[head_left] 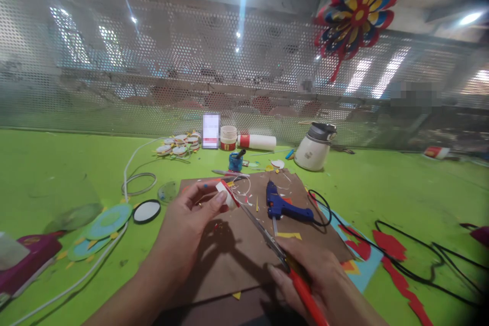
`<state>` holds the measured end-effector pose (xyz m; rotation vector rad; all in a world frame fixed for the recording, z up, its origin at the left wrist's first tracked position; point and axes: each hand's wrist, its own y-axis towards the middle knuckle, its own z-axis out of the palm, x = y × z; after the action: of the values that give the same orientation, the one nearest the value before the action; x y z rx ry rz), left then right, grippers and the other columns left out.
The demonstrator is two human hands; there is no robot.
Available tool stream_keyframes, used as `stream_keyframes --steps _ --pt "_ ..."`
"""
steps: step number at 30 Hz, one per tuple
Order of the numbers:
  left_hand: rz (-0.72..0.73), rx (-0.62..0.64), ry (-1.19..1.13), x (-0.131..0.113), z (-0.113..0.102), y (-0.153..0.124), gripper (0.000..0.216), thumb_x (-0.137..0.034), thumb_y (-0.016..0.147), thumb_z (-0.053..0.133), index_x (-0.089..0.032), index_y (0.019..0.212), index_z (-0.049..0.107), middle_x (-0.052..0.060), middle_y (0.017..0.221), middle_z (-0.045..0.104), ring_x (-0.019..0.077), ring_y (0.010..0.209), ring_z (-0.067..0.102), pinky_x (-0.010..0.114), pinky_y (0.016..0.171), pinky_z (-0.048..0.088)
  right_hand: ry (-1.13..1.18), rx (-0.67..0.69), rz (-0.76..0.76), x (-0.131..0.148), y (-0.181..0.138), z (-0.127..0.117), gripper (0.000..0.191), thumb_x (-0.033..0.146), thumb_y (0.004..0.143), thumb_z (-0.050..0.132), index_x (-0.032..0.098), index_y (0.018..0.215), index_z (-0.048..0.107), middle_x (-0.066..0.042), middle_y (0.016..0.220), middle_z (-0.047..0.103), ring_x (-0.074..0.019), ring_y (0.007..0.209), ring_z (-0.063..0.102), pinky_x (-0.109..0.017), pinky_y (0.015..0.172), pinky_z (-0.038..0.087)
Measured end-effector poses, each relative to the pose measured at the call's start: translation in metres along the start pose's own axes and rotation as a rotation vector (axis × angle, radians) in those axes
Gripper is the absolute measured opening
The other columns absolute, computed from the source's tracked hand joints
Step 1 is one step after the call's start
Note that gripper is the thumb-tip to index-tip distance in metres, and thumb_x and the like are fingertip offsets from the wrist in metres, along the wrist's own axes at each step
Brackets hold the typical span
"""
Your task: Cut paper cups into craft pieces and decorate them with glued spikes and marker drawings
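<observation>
Gripping a small white piece with a red edge [223, 191] between thumb and fingers, the left hand [194, 209] holds it above the board, left of centre. The right hand [309, 270], nearer and to the right, is closed around the red-handled scissors [267, 236]. Their blades point far and left, with the tips at the near right end of the white piece; whether they touch it is hard to tell.

Under both hands lies a brown board [321, 234], scattered with paper scraps. On its right half rests a blue glue gun [288, 210], its nozzle pointing away. A black cord runs from its handle to the right, over a light blue sheet [367, 276] and near red paper pieces [389, 245].

Just beyond the board stands a small blue jar [235, 163] with a dark stick in it. Farther back are a lit phone [211, 131], upright, a white tub [228, 135] and a white roll [263, 142] lying on its side. To their right sits a white kettle [311, 150] with a dark top.

Left of the left hand lie a black-rimmed disc [146, 211] and light blue paper circles [109, 221]. Everything rests on a green table [428, 188], and a paper flower [359, 15] hangs high on the far right.
</observation>
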<state>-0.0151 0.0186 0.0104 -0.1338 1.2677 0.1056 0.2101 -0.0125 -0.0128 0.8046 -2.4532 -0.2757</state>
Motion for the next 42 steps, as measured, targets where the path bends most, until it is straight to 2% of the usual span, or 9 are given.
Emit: stream_keyframes --steps 7,18,22,26,30,38,42 --pt "-0.002 0.004 0.018 -0.0006 0.0020 -0.0003 0.047 -0.046 0.069 0.084 -0.018 0.103 0.067 0.011 0.106 0.074 0.0274 0.094 0.071 0.038 0.078 0.056 0.002 0.027 0.024 0.0002 -0.0008 0.0010 0.014 0.021 0.091 0.055 0.022 0.099 0.066 0.001 0.077 0.072 -0.0151 0.068 0.068 -0.023 0.064 0.049" --pt "0.009 -0.003 0.027 0.0021 -0.0013 -0.0006 0.045 -0.046 0.070 0.084 -0.019 0.102 0.067 0.010 0.104 0.074 0.0263 0.092 0.071 0.037 0.075 0.056 -0.013 -0.046 -0.010 -0.0020 -0.0043 0.0059 0.019 0.018 0.090 0.055 0.024 0.104 0.066 0.002 0.079 0.074 -0.0158 0.069 0.070 -0.023 0.064 0.049" --pt "0.007 0.007 0.036 0.0017 -0.0010 0.0002 0.047 -0.047 0.069 0.083 -0.019 0.103 0.066 0.011 0.106 0.074 0.0281 0.094 0.071 0.038 0.076 0.056 -0.023 -0.042 -0.010 -0.0004 -0.0043 0.0053 0.016 0.020 0.090 0.054 0.022 0.100 0.066 0.001 0.075 0.073 -0.0159 0.067 0.070 -0.023 0.063 0.049" --pt "0.008 0.000 0.050 -0.0008 0.0013 0.0000 0.048 -0.048 0.070 0.083 -0.018 0.104 0.065 0.012 0.109 0.074 0.0301 0.097 0.070 0.039 0.075 0.056 -0.010 -0.041 0.004 -0.0007 -0.0019 0.0041 0.018 0.020 0.090 0.055 0.023 0.103 0.066 0.002 0.077 0.074 -0.0153 0.068 0.069 -0.023 0.064 0.050" --pt "0.017 -0.009 0.046 -0.0020 0.0020 -0.0009 0.049 -0.047 0.069 0.083 -0.018 0.104 0.065 0.012 0.109 0.074 0.0295 0.097 0.070 0.038 0.076 0.056 -0.013 -0.037 0.016 -0.0018 -0.0012 0.0028 0.014 0.023 0.088 0.061 0.023 0.101 0.067 0.002 0.079 0.074 -0.0155 0.069 0.069 -0.024 0.064 0.050" --pt "0.037 -0.005 0.037 -0.0019 0.0032 -0.0016 0.049 -0.046 0.068 0.084 -0.018 0.105 0.068 0.012 0.108 0.076 0.0285 0.098 0.071 0.039 0.082 0.055 0.012 -0.063 -0.014 -0.0022 -0.0018 0.0020 0.012 0.023 0.088 0.061 0.025 0.099 0.066 0.003 0.079 0.073 -0.0147 0.068 0.068 -0.023 0.064 0.051" --pt "0.070 -0.004 0.056 -0.0063 0.0054 -0.0048 0.048 -0.045 0.066 0.085 -0.016 0.102 0.069 0.011 0.102 0.077 0.0282 0.095 0.072 0.038 0.083 0.055 0.007 -0.032 -0.014 -0.0037 -0.0003 0.0026 0.011 0.021 0.088 0.060 0.024 0.096 0.067 0.002 0.076 0.072 -0.0145 0.066 0.068 -0.022 0.062 0.050"
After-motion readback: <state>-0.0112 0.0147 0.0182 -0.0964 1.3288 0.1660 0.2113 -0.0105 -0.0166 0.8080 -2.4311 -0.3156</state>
